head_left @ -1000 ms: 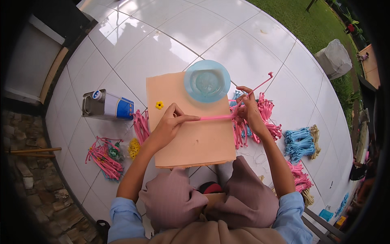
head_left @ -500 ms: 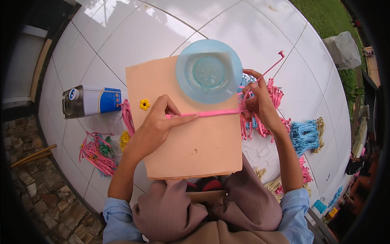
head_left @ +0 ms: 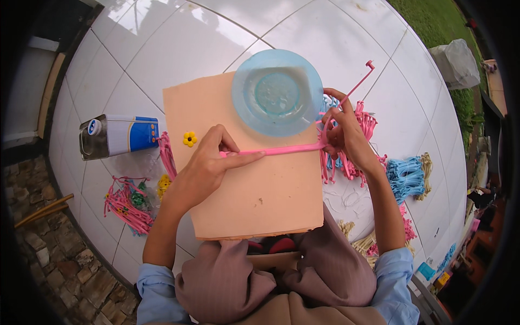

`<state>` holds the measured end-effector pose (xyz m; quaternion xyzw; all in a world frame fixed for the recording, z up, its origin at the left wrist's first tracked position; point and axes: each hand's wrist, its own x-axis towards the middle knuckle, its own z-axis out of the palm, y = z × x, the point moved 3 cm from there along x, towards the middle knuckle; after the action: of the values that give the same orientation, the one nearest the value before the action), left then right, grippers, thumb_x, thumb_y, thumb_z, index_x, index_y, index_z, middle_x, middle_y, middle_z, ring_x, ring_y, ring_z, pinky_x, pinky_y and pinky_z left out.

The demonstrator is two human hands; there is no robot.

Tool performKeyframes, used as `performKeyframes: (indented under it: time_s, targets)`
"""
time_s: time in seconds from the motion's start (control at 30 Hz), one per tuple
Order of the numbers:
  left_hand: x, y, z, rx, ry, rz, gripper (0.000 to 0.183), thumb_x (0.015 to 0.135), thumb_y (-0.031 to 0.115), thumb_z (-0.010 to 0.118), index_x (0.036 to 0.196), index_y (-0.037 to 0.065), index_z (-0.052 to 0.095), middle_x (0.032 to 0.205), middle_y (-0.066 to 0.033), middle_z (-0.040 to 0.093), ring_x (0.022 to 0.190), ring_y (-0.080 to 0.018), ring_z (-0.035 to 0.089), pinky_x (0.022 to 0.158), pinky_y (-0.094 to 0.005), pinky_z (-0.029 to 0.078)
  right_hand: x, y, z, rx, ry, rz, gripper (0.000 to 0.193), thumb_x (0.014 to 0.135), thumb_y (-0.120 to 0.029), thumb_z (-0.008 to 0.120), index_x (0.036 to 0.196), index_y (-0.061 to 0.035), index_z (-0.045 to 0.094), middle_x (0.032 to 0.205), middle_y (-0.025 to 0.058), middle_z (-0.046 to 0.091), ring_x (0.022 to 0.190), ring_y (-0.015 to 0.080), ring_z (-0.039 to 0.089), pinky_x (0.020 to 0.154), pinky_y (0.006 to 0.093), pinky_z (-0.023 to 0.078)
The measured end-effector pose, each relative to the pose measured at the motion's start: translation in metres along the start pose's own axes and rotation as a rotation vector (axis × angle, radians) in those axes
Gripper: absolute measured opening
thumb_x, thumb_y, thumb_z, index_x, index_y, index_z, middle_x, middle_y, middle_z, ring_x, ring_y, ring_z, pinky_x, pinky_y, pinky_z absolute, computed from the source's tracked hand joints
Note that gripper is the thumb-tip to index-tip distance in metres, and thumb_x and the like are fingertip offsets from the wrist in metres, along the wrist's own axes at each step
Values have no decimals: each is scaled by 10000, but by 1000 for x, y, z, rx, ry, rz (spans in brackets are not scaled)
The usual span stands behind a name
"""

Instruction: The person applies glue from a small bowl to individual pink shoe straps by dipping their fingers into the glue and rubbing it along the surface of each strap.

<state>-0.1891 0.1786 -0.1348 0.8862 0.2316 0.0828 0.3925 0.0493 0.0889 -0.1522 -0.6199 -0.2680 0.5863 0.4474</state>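
Observation:
A pink rubbery strap (head_left: pixel 290 150) stretches nearly level across a peach-coloured board (head_left: pixel 254 187). At its left end my left hand (head_left: pixel 203 165) is closed on it, index finger laid along it. My right hand (head_left: pixel 349 135) pinches the strap near the board's right edge. From that hand a thin pink stem with a small knobbed tip (head_left: pixel 370 65) sticks up to the right; where it joins the strap is hidden by the fingers. Beyond the strap, a translucent blue plate (head_left: pixel 246 92) rests on the board. A yellow flower piece with a dark centre (head_left: pixel 189 139) lies near my left hand.
Left of the board stand a metal can (head_left: pixel 120 136) and a heap of pink straps (head_left: pixel 127 208). Pink and blue straps (head_left: pixel 365 122) lie under my right hand, with blue bundles (head_left: pixel 406 179) farther right. A whitish bag (head_left: pixel 456 63) stands by the grass.
Both hands keep their hold on the pink strap. The knobbed stem tip has shifted slightly left and up, as the whole view has moved a little.

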Motion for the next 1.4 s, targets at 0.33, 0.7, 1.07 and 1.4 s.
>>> performKeyframes:
  time_s: [0.33,0.7,1.07,1.4]
  targets:
    - [-1,-1,0,43,-2,58,452,700,-61,575,1067,178,688,819,-56,387,782,-183,461,728,-290,462,10,10,-4,39,-34,56,450,929,-317,362,1330,-125,288,754,8,387,446,97,399,412,229,288]
    - [3,1,-5,81,-40,63,435,691,-71,569,1047,149,690,819,-59,396,778,-181,471,722,-286,462,8,7,4,-102,81,37,434,952,-281,386,1330,-71,349,729,-3,405,477,62,436,377,207,336]
    - [2,-4,-8,-72,-63,44,455,709,-67,573,1078,174,683,836,-51,381,807,-186,451,773,-280,443,4,12,8,-52,111,-72,395,962,-195,357,1341,-81,359,714,-22,352,505,36,342,383,200,274]
    - [4,-1,-8,-7,-93,36,488,717,-70,553,1120,184,661,845,-62,367,806,-196,449,775,-278,439,1,13,3,-22,-11,-130,506,908,-197,470,1362,-70,288,815,0,339,520,46,413,399,202,347]
